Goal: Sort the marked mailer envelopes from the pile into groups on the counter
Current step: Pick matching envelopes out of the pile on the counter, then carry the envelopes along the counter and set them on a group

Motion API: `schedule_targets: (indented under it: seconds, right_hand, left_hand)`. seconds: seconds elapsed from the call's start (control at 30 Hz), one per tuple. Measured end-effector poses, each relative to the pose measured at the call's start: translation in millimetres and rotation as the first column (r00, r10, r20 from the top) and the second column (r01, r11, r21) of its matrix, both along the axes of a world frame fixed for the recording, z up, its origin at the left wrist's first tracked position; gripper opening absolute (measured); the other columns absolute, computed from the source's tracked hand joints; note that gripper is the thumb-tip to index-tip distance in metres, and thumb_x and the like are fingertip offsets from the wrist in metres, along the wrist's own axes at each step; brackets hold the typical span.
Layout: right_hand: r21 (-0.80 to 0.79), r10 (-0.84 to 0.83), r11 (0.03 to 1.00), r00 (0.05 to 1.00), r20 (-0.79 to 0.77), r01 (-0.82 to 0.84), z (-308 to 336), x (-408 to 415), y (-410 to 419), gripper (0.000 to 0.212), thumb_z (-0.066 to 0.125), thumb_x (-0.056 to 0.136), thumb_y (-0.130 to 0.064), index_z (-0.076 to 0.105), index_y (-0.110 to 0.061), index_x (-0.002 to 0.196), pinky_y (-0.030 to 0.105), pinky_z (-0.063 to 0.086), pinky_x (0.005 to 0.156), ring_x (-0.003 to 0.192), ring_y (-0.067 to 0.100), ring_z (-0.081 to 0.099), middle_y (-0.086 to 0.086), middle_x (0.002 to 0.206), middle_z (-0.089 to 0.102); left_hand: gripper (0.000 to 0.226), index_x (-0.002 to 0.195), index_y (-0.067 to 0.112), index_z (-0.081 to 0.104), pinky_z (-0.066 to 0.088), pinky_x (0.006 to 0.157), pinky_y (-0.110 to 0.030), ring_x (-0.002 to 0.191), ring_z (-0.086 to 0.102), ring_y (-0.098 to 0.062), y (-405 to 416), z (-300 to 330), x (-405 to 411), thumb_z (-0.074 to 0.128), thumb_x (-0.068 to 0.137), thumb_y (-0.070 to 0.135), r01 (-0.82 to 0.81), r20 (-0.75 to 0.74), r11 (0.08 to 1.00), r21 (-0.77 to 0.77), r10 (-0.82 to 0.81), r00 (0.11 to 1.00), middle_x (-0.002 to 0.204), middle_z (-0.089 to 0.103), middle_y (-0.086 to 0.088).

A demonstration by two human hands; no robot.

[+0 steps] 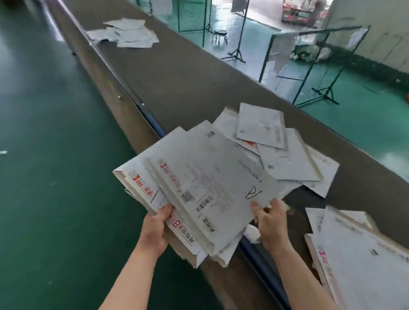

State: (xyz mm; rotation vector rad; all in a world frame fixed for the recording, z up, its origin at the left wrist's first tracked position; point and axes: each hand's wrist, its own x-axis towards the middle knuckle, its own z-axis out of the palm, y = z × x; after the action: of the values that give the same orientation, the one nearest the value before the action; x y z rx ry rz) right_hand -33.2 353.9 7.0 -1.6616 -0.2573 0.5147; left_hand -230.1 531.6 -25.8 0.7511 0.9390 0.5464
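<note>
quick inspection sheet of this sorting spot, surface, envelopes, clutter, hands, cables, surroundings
surface: long grey counter with a blue edge strip, running away from the camera.
job's things: held stack of mailer envelopes, top one with a handwritten black mark; loose pile just beyond it on the counter; near group at lower right; far group up the counter.
clutter: crumpled white scrap under the held stack.
grippers: left hand grips the stack's near-left edge; right hand pinches the top envelope's near corner.
cables: nothing seen.
surroundings: green floor; green metal frame stands right of the counter; a person far off near the bright doorway, blurred.
</note>
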Motion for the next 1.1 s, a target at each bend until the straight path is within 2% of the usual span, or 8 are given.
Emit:
schedule_targets:
  seconds: [0.13, 0.27, 0.4, 0.67, 0.73, 0.9, 0.97, 1.1]
  right_hand:
    - [-0.061, 0.207, 0.976, 0.976, -0.066, -0.211, -7, -45, 104, 0.022, 0.065, 0.097, -0.001, 0.065, -0.015, 0.114, 0.020, 0.056, 0.060, 0.071, 0.005, 0.072, -0.002, 0.102, 0.077]
    - [-0.069, 0.207, 0.975, 0.977, -0.053, -0.210, -15, -73, 175, 0.019, 0.064, 0.098, -0.003, 0.065, -0.015, 0.114, 0.015, 0.055, 0.060, 0.080, 0.011, 0.072, -0.001, 0.102, 0.075]
    - [-0.075, 0.252, 0.964, 0.966, -0.054, -0.256, -24, -81, 241, 0.017, 0.065, 0.098, -0.004, 0.062, -0.014, 0.111, 0.032, 0.050, 0.069, 0.070, 0.013, 0.058, 0.002, 0.095, 0.070]
    - [-0.115, 0.601, 0.751, 0.745, -0.290, -0.650, -50, -91, 397, 0.015, 0.065, 0.096, 0.001, 0.068, -0.005, 0.110, 0.027, 0.060, 0.058, 0.082, 0.019, 0.078, 0.000, 0.091, 0.080]
    - [-0.098, 0.560, 0.789, 0.776, -0.292, -0.606, -62, -70, 449, 0.009, 0.064, 0.099, -0.006, 0.070, -0.008, 0.105, 0.026, 0.059, 0.060, 0.085, 0.021, 0.077, 0.000, 0.089, 0.080]
    - [-0.239, 0.539, 0.780, 0.815, -0.214, -0.579, -78, -6, 593, 0.021, 0.069, 0.096, -0.040, 0.069, -0.030, 0.114, 0.037, 0.055, 0.092, 0.111, 0.018, 0.067, -0.003, 0.117, 0.072]
    - [-0.250, 0.615, 0.713, 0.755, -0.225, -0.655, -60, -3, 650, 0.020, 0.055, 0.102, -0.049, 0.069, -0.035, 0.105, 0.039, 0.052, 0.095, 0.104, 0.011, 0.067, -0.006, 0.113, 0.073]
    - [-0.218, 0.773, 0.531, 0.573, -0.271, -0.819, -19, -18, 762, 0.054, 0.043, 0.103, -0.061, 0.079, -0.022, 0.103, 0.038, 0.055, 0.089, 0.097, 0.018, 0.075, -0.001, 0.101, 0.079]
  left_hand:
    - [0.036, 0.111, 0.011, 0.074, 0.056, 0.093, -0.046, 0.109, 0.073, -0.027, 70, 3, -65, 0.042, 0.103, -0.003, -0.100, -0.039, 0.994, 0.032, 0.101, 0.994, 0.115, 0.077, -0.012]
    - [0.029, 0.126, 0.007, 0.067, 0.054, 0.097, -0.051, 0.113, 0.071, -0.030, 113, -7, -115, 0.047, 0.105, 0.006, -0.222, -0.054, 0.975, 0.022, 0.223, 0.973, 0.121, 0.074, -0.014]
    - [0.029, 0.129, 0.009, 0.063, 0.054, 0.098, -0.053, 0.112, 0.071, -0.032, 148, -17, -146, 0.056, 0.101, 0.014, -0.318, -0.060, 0.948, 0.029, 0.319, 0.946, 0.120, 0.075, -0.012]
    - [0.029, 0.127, 0.008, 0.065, 0.060, 0.088, -0.048, 0.109, 0.073, -0.034, 272, -36, -150, 0.061, 0.099, 0.006, -0.403, -0.121, 0.914, 0.054, 0.406, 0.906, 0.118, 0.075, -0.014]
    - [0.029, 0.127, 0.010, 0.064, 0.064, 0.082, -0.044, 0.107, 0.073, -0.033, 326, -39, -145, 0.058, 0.100, 0.002, -0.389, -0.129, 0.919, 0.060, 0.393, 0.910, 0.117, 0.076, -0.013]
    - [0.034, 0.128, 0.002, 0.064, 0.061, 0.089, -0.052, 0.115, 0.068, -0.043, 463, -21, -132, 0.063, 0.094, -0.001, -0.267, -0.168, 0.961, 0.076, 0.277, 0.946, 0.123, 0.072, -0.021]
    - [0.034, 0.128, 0.002, 0.064, 0.059, 0.092, -0.055, 0.115, 0.068, -0.042, 512, -3, -120, 0.063, 0.094, -0.001, -0.236, -0.170, 0.967, 0.095, 0.249, 0.953, 0.123, 0.072, -0.021]
    - [0.032, 0.125, 0.006, 0.066, 0.057, 0.093, -0.055, 0.112, 0.071, -0.036, 603, 20, -115, 0.060, 0.096, -0.005, -0.361, -0.171, 0.920, 0.155, 0.385, 0.907, 0.121, 0.074, -0.016]
